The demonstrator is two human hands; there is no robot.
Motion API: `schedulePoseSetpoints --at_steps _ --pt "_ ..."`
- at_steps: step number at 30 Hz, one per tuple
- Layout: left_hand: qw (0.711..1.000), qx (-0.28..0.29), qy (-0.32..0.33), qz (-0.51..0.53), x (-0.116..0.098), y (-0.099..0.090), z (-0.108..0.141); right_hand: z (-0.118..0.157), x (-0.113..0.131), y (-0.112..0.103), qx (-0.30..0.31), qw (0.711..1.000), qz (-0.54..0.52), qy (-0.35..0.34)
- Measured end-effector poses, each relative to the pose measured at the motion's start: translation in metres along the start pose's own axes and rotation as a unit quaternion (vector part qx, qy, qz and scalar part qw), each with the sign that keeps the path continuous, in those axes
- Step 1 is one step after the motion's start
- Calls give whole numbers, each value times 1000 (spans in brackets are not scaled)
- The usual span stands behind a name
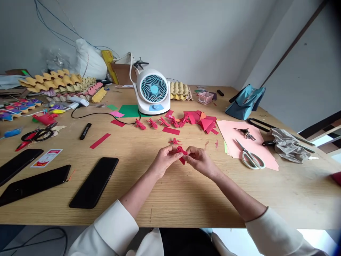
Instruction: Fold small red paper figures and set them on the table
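Observation:
Between my two hands is a small piece of folded red paper point(182, 150), held a little above the table. My left hand point(165, 160) pinches it from the left with thumb and forefinger. From the right, my right hand point(199, 160) pinches its edge, fingers curled in. Just beyond the fingertips lies another small folded red paper figure point(174, 141). Several similar folded figures point(152, 123) stand in a row farther back. A red paper strip point(171, 131) rests in front of that row, and a heap of red paper pieces point(206, 122) lies at its right end.
A white fan point(153, 89) stands at the back centre. To the right are scissors point(249, 158) and keys point(246, 133) on pink paper point(229, 137), with a blue bag point(245, 103) behind. At left lie a black phone point(94, 183), a marker point(85, 131) and black-handled scissors point(39, 134).

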State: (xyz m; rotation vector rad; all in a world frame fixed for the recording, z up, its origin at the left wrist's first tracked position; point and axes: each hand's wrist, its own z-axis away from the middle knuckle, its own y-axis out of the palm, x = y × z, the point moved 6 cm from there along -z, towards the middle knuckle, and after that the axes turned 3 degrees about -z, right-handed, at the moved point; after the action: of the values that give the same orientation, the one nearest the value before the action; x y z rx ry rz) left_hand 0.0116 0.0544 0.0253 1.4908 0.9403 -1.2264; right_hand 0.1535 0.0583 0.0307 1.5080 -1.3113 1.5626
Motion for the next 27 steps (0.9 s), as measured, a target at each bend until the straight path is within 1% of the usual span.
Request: schedulePoseSetpoints --at_steps 2,5,8,10,13,15,18,22,27 --pt "1000 -1 4 -18 7 -7 -1 -1 -5 8 0 1000 11 -3" --pt "1000 -12 8 -27 15 -14 -2 -1 -12 20 15 1000 -13 5" --pt "1000 -19 6 -22 19 -14 -1 2 -16 29 39 999 -29 18" --pt "1000 -10 -12 -16 22 -11 0 4 -18 32 48 998 -37 24" --pt "999 -9 -28 -31 25 -9 1 6 -25 35 51 997 -53 35" --pt "998 -29 -22 -50 23 -11 0 7 -31 35 51 996 -62 42" --pt "997 -59 -17 -53 21 -15 -1 7 -38 35 55 996 -58 49" --pt "995 -86 -30 -42 20 -21 -2 9 -36 34 55 996 -46 46" --pt "995 -82 -55 -30 22 -23 0 12 -29 32 61 996 -50 36"
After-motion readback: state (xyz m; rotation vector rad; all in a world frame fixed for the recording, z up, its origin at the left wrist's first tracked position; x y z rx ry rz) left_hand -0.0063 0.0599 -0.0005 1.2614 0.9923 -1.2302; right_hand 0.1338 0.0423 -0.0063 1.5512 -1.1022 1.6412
